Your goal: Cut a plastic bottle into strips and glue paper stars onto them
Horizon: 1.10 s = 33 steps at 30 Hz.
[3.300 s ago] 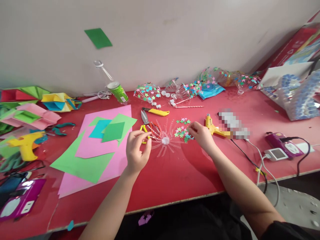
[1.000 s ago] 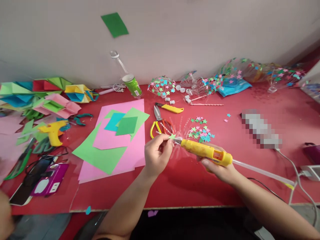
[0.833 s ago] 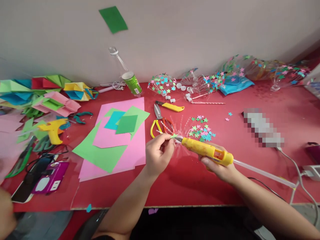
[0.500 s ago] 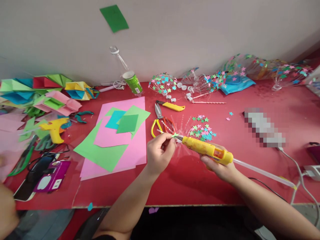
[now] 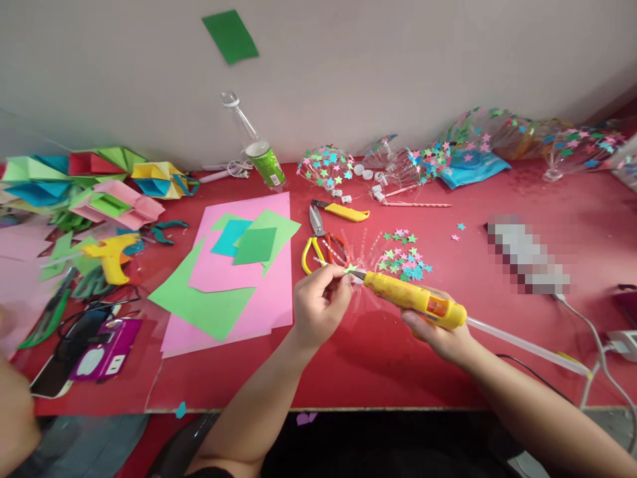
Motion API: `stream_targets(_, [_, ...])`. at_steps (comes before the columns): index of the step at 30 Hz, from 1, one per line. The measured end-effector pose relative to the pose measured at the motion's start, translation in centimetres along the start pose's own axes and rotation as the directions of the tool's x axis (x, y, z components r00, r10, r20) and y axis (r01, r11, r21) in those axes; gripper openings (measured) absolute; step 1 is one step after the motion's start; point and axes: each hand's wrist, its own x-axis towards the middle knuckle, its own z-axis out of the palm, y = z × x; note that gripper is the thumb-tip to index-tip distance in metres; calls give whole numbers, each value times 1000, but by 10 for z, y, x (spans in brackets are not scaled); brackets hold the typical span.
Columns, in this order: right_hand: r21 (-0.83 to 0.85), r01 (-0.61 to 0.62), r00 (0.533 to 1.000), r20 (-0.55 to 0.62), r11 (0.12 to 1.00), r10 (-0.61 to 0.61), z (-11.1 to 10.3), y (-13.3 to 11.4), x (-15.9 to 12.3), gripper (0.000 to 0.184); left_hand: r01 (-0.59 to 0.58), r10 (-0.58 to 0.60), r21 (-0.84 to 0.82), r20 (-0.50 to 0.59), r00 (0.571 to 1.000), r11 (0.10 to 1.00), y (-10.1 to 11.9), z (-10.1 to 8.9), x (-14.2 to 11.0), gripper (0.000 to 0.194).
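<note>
well, right grip (image 5: 440,337) holds glue gun (image 5: 411,295); bottle label (image 5: 269,166) illegible

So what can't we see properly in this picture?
All in the head view:
Held glue gun: grip mostly hidden by the right hand.
Held star: partly covered by the left hand.
Grey thing: blurred into squares.
Right purple box: cut off by the edge.

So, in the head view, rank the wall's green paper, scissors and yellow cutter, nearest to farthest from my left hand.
1. Scissors, just beyond your left hand.
2. Yellow cutter, farther back, slightly right.
3. Green paper, up on the wall, leftward.
</note>
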Motion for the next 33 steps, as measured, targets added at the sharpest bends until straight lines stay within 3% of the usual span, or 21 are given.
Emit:
stream_targets(12, [0,-9,1000,-5,1000,9,0,-1,0,30,-142,145,113,-17,989,983,-4,-1,0,14])
stream_targets(33, [-67,31,1000,0,997,-31,1,-5,4,27,-130,133,125,-22,991,984,-1,-1,0,16])
